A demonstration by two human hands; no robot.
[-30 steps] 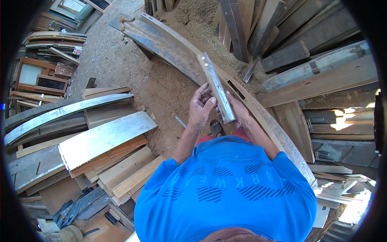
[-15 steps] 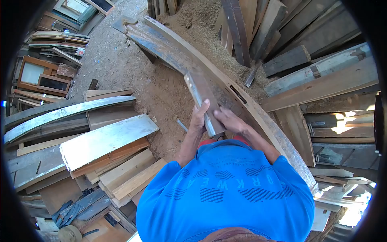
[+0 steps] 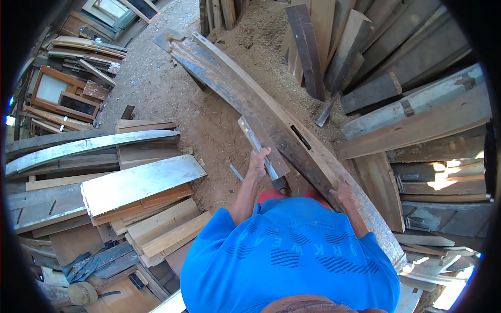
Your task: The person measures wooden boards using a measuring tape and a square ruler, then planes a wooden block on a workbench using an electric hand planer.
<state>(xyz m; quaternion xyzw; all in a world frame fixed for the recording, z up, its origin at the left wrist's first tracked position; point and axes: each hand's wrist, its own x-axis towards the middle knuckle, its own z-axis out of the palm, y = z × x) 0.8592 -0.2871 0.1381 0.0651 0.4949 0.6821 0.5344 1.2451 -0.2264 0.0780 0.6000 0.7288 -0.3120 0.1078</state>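
My left hand is closed round a short brown wooden piece with a pale grey strip along one edge. Its far end reaches the side of a worn, stained plank bench. Along that bench lies a long wooden rail with a dark slot cut in its top. Further down the rail, my right hand is closed over the rail's near part, thumb up; its other fingertips are partly hidden.
Stacked boards lie on the left, with a white panel on top. Dark timbers lean at the upper right, beside sawdust. A thin pale strip lies on the dirt floor. Framed panels stand at the far left.
My right hand has left the short wooden piece and moved right onto the long rail. My left hand still holds the piece, now a little lower in view.
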